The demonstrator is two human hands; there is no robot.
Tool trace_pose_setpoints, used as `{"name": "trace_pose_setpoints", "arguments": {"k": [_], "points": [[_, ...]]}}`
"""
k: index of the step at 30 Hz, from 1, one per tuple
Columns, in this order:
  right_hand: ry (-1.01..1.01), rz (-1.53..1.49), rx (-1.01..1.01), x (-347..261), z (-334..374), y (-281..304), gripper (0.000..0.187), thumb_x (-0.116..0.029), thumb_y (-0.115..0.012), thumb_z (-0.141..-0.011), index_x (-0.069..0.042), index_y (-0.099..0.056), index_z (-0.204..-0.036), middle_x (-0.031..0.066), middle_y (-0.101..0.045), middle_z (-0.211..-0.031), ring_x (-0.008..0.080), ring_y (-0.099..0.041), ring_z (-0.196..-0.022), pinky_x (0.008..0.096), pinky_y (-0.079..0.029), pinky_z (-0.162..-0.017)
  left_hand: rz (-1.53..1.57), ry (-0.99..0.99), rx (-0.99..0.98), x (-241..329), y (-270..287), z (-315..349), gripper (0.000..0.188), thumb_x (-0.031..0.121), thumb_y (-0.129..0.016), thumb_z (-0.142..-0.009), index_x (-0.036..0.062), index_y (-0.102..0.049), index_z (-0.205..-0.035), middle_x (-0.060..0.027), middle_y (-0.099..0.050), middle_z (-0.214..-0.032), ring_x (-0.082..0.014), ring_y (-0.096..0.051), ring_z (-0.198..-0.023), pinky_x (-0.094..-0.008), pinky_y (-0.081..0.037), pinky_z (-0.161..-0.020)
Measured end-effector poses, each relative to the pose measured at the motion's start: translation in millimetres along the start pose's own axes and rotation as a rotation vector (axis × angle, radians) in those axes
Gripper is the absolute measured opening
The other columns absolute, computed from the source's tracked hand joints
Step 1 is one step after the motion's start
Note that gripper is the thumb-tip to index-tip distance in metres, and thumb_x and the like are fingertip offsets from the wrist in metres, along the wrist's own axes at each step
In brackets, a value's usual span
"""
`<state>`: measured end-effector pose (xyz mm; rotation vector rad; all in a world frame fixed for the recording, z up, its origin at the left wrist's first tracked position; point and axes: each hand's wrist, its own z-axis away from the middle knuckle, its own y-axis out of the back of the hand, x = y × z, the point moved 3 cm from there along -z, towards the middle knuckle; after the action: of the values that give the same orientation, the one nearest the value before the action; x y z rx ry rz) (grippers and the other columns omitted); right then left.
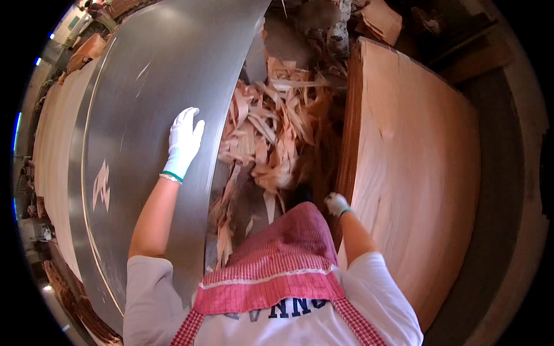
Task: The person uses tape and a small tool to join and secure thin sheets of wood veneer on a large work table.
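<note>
Far to the left of your left fingers, pale wood sheets [55, 144] lie past a broad grey metal table [156, 63]. On that table, left of and nearer you than those fingers, is a torn wood scrap [101, 187]. Your left hand [186, 138], white-gloved, is over the table near its right edge, fingers extended and loosely together, thumb apart, gripping nothing; whether it touches the metal, you cannot tell from here. Right of those fingers, a heap of curled wood strips [283, 127] fills the gap. Your gloved right hand [337, 204] is low beside a stack of wood veneer [415, 150], at its left edge; its fingers look blurred, so whether they grip is unclear. The stack extends right of and beyond them.
</note>
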<state>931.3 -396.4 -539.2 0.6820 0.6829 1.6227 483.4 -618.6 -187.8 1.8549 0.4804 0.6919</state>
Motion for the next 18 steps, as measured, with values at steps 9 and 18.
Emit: {"name": "trace_pose_setpoints", "arguments": {"k": [9, 18], "points": [[-0.567, -1.508, -0.090, 215, -155, 52, 0.044, -0.029, -0.053, -0.093, 0.000, -0.055, -0.126, 0.0222, -0.064, -0.114, 0.0382, -0.061, -0.101, 0.0440, -0.049, -0.086, -0.375, -0.115, 0.152, -37, -159, -351, 0.048, 0.034, -0.053, -0.095, 0.0031, -0.049, -0.132, -0.0184, -0.054, -0.131, -0.0342, -0.050, -0.122, -0.0429, -0.038, -0.104], [-0.693, -1.226, 0.154, 420, -340, 97, 0.035, -0.028, -0.051, -0.092, -0.002, -0.059, -0.114, 0.0245, -0.064, -0.106, 0.0413, -0.060, -0.099, 0.0469, -0.049, -0.085, -0.329, 0.102, 0.003, -64, -216, -391, 0.045, 0.020, -0.045, -0.098, 0.0059, -0.041, -0.141, -0.0140, -0.041, -0.146, -0.0297, -0.036, -0.137, -0.0388, -0.027, -0.114]]}}
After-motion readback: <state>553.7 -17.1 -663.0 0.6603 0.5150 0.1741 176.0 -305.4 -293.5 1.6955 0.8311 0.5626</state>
